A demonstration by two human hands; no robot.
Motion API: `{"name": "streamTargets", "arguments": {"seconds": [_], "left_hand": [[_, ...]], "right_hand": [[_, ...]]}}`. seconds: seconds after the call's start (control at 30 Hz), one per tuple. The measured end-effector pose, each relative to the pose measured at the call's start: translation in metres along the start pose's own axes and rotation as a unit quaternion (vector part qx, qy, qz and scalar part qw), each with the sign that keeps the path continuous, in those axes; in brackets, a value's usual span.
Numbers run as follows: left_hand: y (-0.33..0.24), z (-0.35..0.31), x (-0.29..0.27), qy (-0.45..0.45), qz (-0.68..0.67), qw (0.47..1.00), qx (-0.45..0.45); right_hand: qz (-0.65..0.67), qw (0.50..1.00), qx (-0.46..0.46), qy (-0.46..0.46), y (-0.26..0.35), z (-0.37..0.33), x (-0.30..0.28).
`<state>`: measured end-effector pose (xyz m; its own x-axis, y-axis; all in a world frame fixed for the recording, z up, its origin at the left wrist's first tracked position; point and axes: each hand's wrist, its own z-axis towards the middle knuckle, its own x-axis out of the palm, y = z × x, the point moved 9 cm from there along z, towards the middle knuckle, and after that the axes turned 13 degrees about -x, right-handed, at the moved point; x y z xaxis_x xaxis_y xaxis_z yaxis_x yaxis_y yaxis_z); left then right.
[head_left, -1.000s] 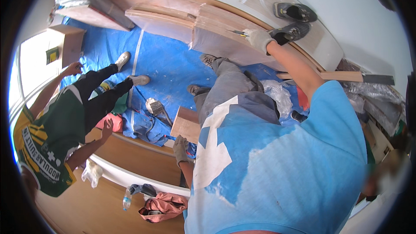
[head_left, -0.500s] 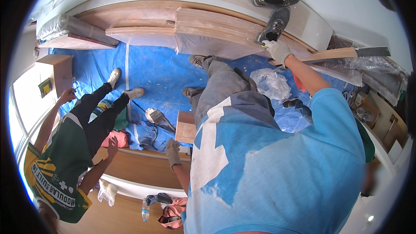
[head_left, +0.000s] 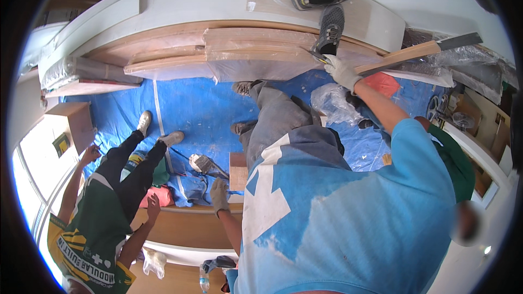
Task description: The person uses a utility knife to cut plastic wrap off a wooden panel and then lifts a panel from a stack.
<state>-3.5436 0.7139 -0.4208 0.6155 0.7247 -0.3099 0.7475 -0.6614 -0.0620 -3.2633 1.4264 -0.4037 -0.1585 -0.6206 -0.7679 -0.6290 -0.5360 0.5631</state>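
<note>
My right hand, in a pale work glove, is closed around a thin black-and-yellow tool that looks like a utility knife. Its tip points at the right part of a stack of wood panels wrapped in clear film; whether it touches them I cannot tell. One dark sneaker lies just beyond the tool. My left hand, also gloved, hangs by my side with fingers loosely extended and holds nothing visible. Beside it stands a small wooden box.
Blue sheeting covers the floor. A co-worker in green and yellow stands at left; another person's green sleeve shows at right. Wood strips stick out beyond my right hand. Crumpled clear plastic and a red bag lie nearby.
The view has shifted a little. The tool in my right hand now shows more plainly, over the panels' edge. The person in green at right has come further into view.
</note>
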Motion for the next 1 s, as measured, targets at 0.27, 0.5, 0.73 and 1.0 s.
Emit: {"name": "streamTargets", "arguments": {"seconds": [0.27,0.5,0.73,1.0], "left_hand": [[-0.087,0.0,0.016,0.017,0.057,0.998,0.027],[-0.135,-0.024,0.01,-0.009,0.079,0.993,0.092],[-0.077,0.019,0.006,0.052,0.062,0.996,0.022],[-0.235,-0.01,0.208,0.019,0.475,0.826,0.303]], "right_hand": [[0.105,0.936,0.039,-0.333,0.018,0.058,-0.041],[0.363,0.815,0.089,-0.443,0.005,0.033,-0.056],[0.196,0.863,0.136,-0.445,-0.006,0.047,-0.177],[0.197,0.817,0.118,-0.529,-0.015,0.055,-0.083]]}}
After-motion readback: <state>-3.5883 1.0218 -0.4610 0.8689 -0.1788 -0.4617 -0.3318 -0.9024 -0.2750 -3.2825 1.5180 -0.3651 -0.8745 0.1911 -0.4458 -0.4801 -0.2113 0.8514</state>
